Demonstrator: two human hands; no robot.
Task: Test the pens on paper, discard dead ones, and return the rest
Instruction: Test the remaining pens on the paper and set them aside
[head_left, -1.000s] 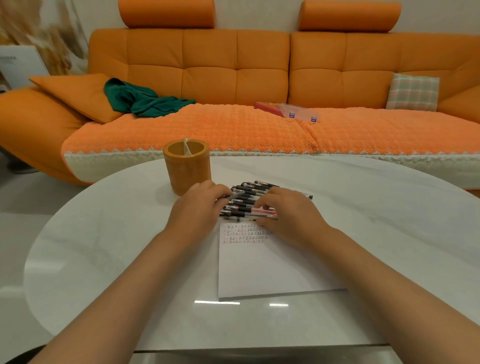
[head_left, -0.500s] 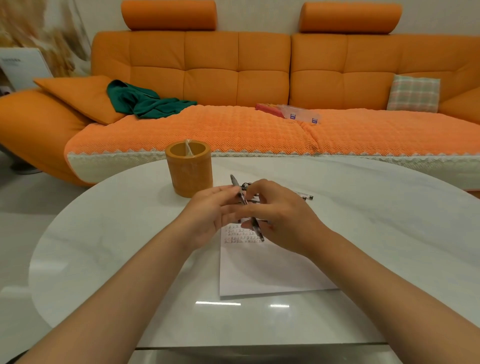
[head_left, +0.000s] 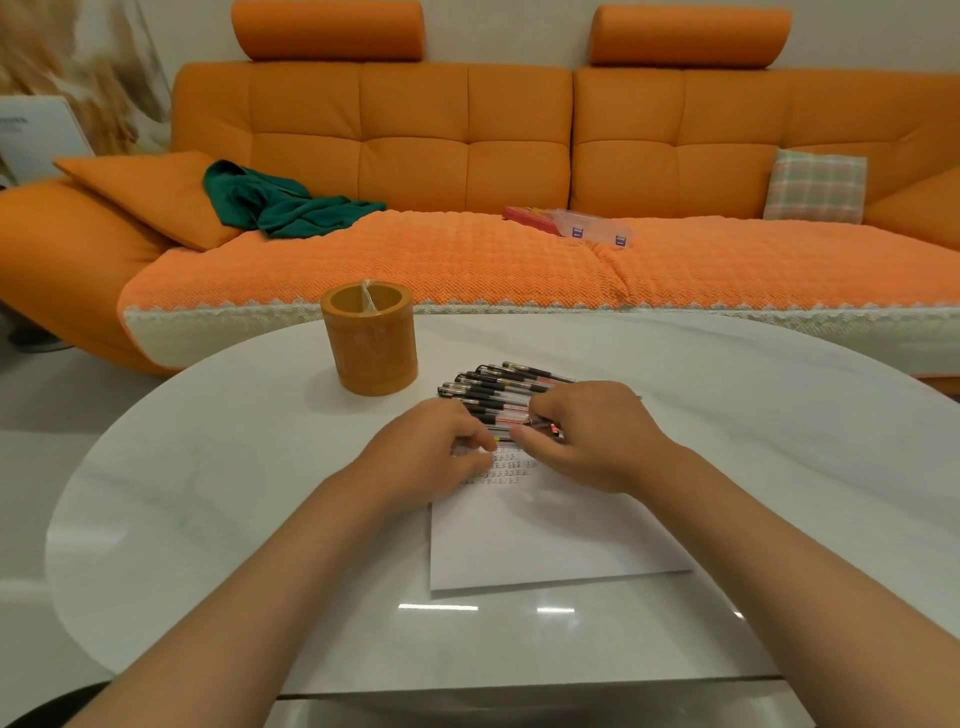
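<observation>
Several clear pens with black caps lie side by side in a row (head_left: 493, 392) on the white table, just beyond a white paper sheet (head_left: 550, 540) whose top carries small scribbles (head_left: 506, 470). My left hand (head_left: 431, 454) and my right hand (head_left: 595, 431) meet at the near edge of the row. Their fingertips pinch the two ends of one pen (head_left: 511, 435), which lies level over the paper's top edge. An orange pen holder (head_left: 371, 340) stands upright to the left of the row, with a white strip inside it.
The round white table (head_left: 208, 493) has its far edge near an orange sofa (head_left: 467, 260). On the sofa lie a green cloth (head_left: 280, 202), a clear plastic box (head_left: 592, 228) and a checked cushion (head_left: 813, 184).
Half a second ago the pen stood tilted between my raised hands. Now both hands are lower and the pen lies level at the near edge of the row.
</observation>
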